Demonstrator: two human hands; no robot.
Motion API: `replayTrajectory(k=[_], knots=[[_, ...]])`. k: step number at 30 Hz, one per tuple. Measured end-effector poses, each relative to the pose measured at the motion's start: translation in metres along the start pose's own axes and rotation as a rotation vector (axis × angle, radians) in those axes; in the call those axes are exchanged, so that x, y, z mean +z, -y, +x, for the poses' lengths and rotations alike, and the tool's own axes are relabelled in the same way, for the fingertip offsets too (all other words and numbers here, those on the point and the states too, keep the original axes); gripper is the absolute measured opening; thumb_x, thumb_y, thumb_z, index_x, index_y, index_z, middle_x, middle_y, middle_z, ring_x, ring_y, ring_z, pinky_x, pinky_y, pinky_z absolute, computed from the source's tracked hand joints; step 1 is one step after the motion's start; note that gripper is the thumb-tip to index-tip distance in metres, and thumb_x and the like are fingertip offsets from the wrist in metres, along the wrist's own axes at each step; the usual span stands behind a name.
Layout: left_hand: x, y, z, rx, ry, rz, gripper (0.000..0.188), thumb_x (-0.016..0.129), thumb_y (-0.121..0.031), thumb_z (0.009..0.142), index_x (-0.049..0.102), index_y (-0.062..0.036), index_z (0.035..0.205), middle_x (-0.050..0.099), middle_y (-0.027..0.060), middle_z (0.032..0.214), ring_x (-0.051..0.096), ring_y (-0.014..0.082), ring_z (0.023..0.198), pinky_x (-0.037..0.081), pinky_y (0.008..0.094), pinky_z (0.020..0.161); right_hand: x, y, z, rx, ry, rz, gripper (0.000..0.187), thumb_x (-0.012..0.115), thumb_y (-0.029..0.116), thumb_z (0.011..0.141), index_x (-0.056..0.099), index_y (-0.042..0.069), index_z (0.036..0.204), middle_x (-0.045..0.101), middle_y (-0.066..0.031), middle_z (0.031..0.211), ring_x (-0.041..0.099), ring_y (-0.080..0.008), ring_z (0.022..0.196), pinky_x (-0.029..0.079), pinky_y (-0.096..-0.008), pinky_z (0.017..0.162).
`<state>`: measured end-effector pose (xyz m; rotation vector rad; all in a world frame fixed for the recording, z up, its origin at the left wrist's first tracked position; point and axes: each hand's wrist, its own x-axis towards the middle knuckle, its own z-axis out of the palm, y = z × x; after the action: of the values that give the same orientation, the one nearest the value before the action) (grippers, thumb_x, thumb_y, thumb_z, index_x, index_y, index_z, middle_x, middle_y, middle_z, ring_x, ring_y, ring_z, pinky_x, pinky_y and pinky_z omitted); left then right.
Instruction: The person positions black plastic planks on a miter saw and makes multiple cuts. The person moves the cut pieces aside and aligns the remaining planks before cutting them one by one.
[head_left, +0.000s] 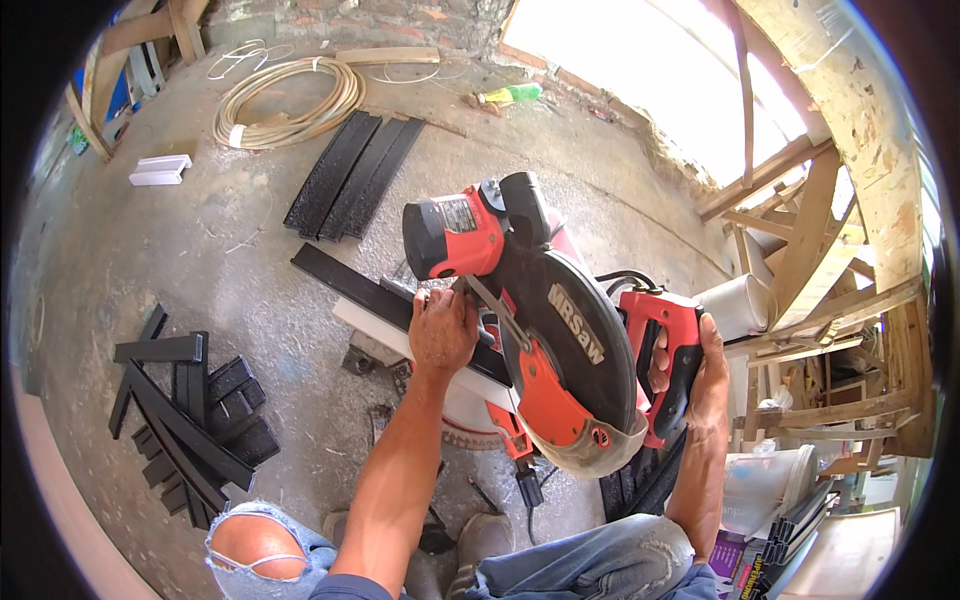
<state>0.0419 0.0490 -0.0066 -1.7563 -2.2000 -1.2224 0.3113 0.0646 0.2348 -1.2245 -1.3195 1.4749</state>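
Note:
In front of me stands a red and black miter saw (590,340), its round black blade guard facing me and its motor at the upper left. My right hand (708,368) is wrapped round the saw's red and black D-shaped handle (668,360). A long black profile bar (352,284) lies across the saw at a slant, along a white strip (372,328). My left hand (442,328) is closed over the bar beside the blade guard, below the motor. The fingertips on its far side are partly hidden, and the guard covers the blade.
Black offcuts (190,400) lie heaped on the floor at the left. Beyond the saw are black boards (352,180), a coiled hose (285,105), a green bottle (510,94) and a white block (160,170). Wooden framing (830,340) and a clear bucket (765,485) stand at the right.

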Motion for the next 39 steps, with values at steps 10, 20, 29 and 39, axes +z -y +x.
replayTrajectory(k=[10, 20, 29, 39], knots=[[0.001, 0.001, 0.0, 0.0, 0.021, 0.021, 0.019, 0.057, -0.02, 0.097, 0.068, -0.0047, 0.098, 0.07, 0.011, 0.097, 0.064, 0.0331, 0.098, 0.041, 0.0517, 0.101, 0.0, -0.004, -0.001, -0.008, -0.015, 0.0, 0.066, 0.043, 0.065, 0.104, 0.063, 0.002, 0.096, 0.057, -0.0064, 0.066, 0.053, -0.0171, 0.047, 0.043, -0.0289, 0.045], [0.001, 0.003, -0.001, 0.023, -0.001, 0.031, 0.021, 0.057, -0.021, 0.098, 0.068, -0.0037, 0.095, 0.07, 0.0128, 0.095, 0.064, 0.034, 0.098, 0.041, 0.0513, 0.101, -0.001, -0.006, -0.003, -0.007, -0.019, 0.003, 0.067, 0.043, 0.066, 0.103, 0.063, 0.002, 0.096, 0.057, -0.0064, 0.066, 0.053, -0.0168, 0.047, 0.044, -0.0292, 0.045], [-0.002, -0.001, 0.001, 0.014, 0.005, 0.003, 0.021, 0.056, -0.021, 0.099, 0.068, -0.0035, 0.097, 0.069, 0.0131, 0.094, 0.064, 0.0345, 0.097, 0.041, 0.0508, 0.099, -0.002, -0.006, -0.007, -0.01, 0.008, 0.018, 0.061, 0.044, 0.059, 0.105, 0.065, 0.003, 0.097, 0.06, -0.0068, 0.069, 0.055, -0.0171, 0.051, 0.044, -0.0304, 0.049], [0.0, 0.0, 0.0, 0.005, 0.013, 0.007, 0.021, 0.056, -0.021, 0.099, 0.068, -0.004, 0.099, 0.07, 0.0124, 0.097, 0.064, 0.0342, 0.098, 0.041, 0.0514, 0.101, -0.003, -0.01, -0.008, -0.003, -0.03, -0.008, 0.066, 0.041, 0.065, 0.104, 0.063, 0.003, 0.098, 0.058, -0.0062, 0.068, 0.053, -0.0165, 0.049, 0.045, -0.0292, 0.047]])
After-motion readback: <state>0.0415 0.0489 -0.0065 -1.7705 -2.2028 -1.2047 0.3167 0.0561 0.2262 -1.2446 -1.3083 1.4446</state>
